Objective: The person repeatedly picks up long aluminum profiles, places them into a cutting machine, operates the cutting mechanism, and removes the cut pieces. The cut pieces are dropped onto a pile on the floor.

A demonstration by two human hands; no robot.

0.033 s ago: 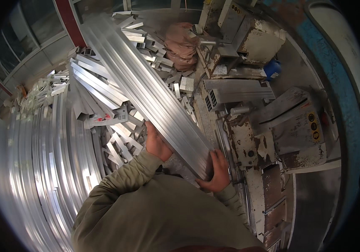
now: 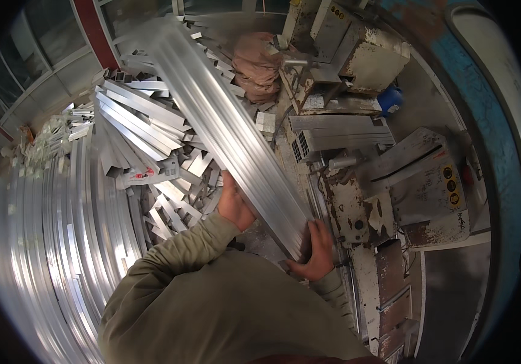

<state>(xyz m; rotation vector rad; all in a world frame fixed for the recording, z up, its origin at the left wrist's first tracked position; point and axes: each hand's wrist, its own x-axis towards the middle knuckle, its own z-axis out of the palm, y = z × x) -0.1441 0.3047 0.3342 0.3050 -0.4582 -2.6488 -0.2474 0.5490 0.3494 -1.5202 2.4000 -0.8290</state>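
A long bundle of silvery aluminium profiles point(image 2: 236, 139) slants across the middle, its near end close to my body and its far end toward the window wall. Under its left edge my left hand point(image 2: 234, 203) supports it, thumb up along the side and the other fingers mostly hidden beneath. My right hand point(image 2: 316, 252) wraps round the near end, fingers on the right side and thumb at the end face. Both hands are closed on the bundle, which is held above the floor and scrap.
Long aluminium lengths point(image 2: 69, 242) lie stacked at left. Short offcuts point(image 2: 175, 209) are heaped on the floor beyond my left arm. At right stands a worn machine point(image 2: 418, 176) with hollow profiles point(image 2: 339, 134) on it. A brown sack point(image 2: 257, 67) and a blue motor-like part point(image 2: 391, 100) are farther back.
The far end of the bundle has swung to the right. My left hand has shifted slightly right and down with it; my right hand keeps its hold on the near end.
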